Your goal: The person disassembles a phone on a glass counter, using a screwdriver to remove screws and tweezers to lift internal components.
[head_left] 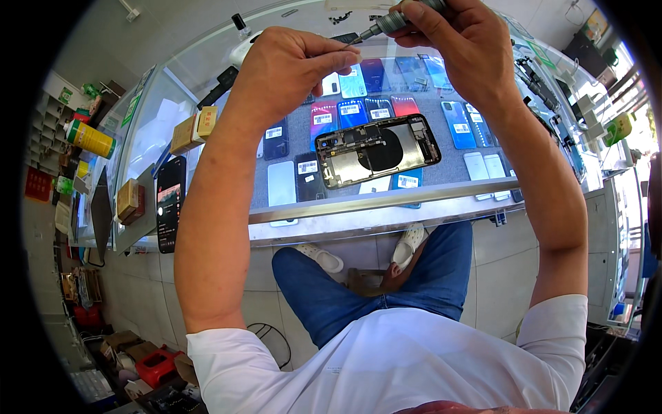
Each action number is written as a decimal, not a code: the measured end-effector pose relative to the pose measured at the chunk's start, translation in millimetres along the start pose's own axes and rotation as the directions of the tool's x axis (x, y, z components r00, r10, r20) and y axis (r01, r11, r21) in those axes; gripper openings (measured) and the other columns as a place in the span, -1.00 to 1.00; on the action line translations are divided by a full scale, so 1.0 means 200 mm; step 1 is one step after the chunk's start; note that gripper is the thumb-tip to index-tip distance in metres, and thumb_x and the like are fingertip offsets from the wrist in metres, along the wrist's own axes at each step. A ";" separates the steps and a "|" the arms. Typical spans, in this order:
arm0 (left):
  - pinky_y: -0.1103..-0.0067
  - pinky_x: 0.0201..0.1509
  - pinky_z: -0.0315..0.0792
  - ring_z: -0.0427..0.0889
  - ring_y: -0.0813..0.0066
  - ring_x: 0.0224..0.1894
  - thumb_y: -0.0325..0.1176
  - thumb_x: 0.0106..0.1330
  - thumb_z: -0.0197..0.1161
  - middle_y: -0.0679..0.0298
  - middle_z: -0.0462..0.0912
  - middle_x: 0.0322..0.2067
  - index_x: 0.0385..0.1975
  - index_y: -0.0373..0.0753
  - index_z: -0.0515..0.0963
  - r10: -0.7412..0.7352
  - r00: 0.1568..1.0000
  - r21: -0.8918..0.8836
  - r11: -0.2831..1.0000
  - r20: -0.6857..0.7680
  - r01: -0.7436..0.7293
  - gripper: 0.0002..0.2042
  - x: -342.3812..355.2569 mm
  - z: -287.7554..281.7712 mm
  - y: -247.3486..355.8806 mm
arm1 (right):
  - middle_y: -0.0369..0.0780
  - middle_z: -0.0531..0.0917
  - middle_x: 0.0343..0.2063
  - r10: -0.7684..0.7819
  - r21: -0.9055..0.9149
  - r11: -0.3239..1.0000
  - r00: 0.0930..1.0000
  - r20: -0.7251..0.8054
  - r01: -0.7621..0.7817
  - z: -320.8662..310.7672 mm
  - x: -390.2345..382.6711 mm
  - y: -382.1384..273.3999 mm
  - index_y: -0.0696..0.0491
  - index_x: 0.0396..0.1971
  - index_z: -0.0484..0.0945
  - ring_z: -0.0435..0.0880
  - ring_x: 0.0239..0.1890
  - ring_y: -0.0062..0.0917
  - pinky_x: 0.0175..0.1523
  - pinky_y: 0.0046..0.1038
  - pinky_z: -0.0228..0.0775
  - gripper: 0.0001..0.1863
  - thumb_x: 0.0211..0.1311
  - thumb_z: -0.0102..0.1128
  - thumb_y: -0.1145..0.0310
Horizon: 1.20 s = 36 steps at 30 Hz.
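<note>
My right hand (463, 48) is wrapped around a grey metal screwdriver (392, 23) at the top of the view. The screwdriver points left and slightly down. At its thin tip, my left hand (286, 69) is closed in a pinch of thumb and forefinger; whatever lies between those fingertips is too small to make out. Below both hands, an opened phone housing (378, 152) rests on the glass counter, its inside facing up. A round black pad and small circuit parts show in it. Neither hand touches the housing.
Many phones lie in rows under the glass of the display counter (386, 196). To the left are a lit phone (170, 203), small yellow boxes (185, 134) and a yellow bottle (91, 138). Dark loose parts (545, 86) line the right side. A metal strip edges the counter's front.
</note>
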<state>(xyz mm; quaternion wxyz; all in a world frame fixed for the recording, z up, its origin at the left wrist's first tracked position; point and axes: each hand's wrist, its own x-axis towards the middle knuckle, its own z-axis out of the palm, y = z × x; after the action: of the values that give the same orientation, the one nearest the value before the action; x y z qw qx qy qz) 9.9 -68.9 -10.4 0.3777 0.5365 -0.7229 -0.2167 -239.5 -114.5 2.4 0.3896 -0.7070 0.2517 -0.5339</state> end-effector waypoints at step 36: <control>0.71 -0.48 0.47 0.60 0.70 -0.55 -0.30 0.51 0.50 0.26 0.89 -0.33 -0.02 -0.28 0.88 0.083 0.996 -0.106 0.991 -0.033 -0.086 -0.78 0.00 -0.01 -0.01 | -0.20 0.83 -0.25 -0.237 -0.117 0.965 0.971 -0.008 0.234 -0.01 -0.02 0.01 0.28 0.22 0.63 0.83 -0.24 -0.63 -0.10 -0.57 0.76 -0.67 0.62 0.32 0.43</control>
<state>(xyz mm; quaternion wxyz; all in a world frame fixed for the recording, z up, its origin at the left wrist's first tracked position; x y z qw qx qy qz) 12.4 -69.0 -10.1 0.4249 0.4874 -0.7269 -0.2314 -241.4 -113.3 -1.0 0.2790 -0.7473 0.2006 -0.5688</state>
